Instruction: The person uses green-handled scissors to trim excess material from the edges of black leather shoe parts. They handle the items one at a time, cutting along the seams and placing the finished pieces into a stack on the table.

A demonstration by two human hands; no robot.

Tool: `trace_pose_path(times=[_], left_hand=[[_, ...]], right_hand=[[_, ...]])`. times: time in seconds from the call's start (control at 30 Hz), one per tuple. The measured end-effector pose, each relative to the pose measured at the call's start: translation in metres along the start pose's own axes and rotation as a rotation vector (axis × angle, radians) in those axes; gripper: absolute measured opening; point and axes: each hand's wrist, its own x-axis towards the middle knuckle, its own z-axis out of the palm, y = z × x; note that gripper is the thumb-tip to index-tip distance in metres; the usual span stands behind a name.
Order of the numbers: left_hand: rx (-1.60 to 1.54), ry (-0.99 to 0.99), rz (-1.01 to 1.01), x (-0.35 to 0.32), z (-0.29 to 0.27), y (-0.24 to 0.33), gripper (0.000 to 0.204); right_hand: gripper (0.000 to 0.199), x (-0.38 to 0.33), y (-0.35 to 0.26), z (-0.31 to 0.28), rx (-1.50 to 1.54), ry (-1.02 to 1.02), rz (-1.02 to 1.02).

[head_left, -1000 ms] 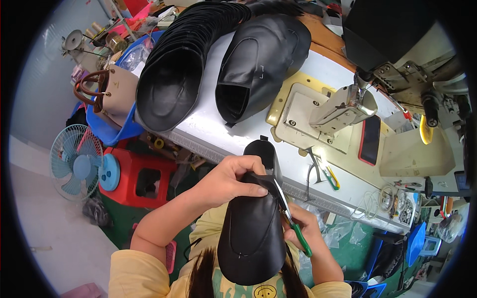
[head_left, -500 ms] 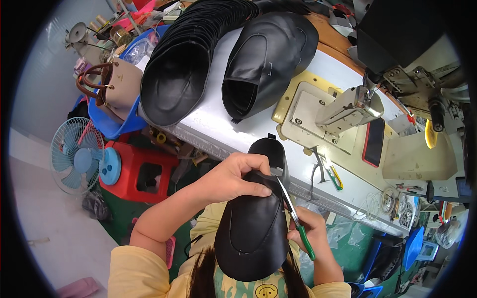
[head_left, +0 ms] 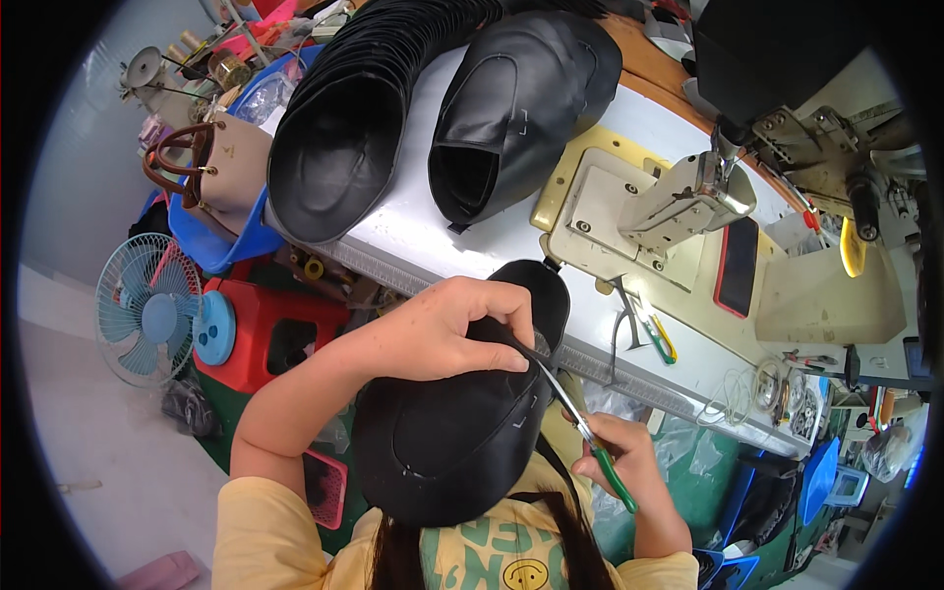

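A black leather shoe upper [head_left: 447,433] hangs in front of my chest, gripped at its opening edge by my left hand [head_left: 467,329], thumb on the outside. In my right hand [head_left: 619,447] is a pair of scissors [head_left: 580,423] with green handles. Their blades reach up and left to the upper's edge, close by my left thumb. Whether the blades are parted there is too small to tell. On the white table ahead lie a long nested row of black shoe uppers [head_left: 339,162] and a second stack of uppers [head_left: 511,118].
A sewing machine [head_left: 678,211] stands at the table's right, with a phone [head_left: 737,265] and yellow-handled snips [head_left: 657,334] near it. At the left are a blue basin [head_left: 206,244] holding a handbag [head_left: 236,172], a red stool [head_left: 251,324] and a fan [head_left: 157,315].
The shoe upper has turned, its toe swinging left, so more of its right side shows. My left hand tilted with it; the scissors stay at the edge.
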Motion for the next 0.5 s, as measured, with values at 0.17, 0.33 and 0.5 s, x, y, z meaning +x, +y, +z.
trace_pose_path(times=[0.17,0.33,0.5], left_hand=[[0.066,-0.068,0.018,0.008,0.002,0.000,0.015],[0.116,-0.006,-0.106,0.007,0.008,0.004,0.026],[0.334,0.622,-0.100,-0.014,-0.014,-0.030,0.024]], right_hand=[[0.063,-0.002,0.010,0.003,0.149,-0.010,0.058],[0.063,0.001,0.019,0.008,0.230,-0.025,0.116],[0.061,0.000,0.016,0.003,0.319,-0.007,0.206]])
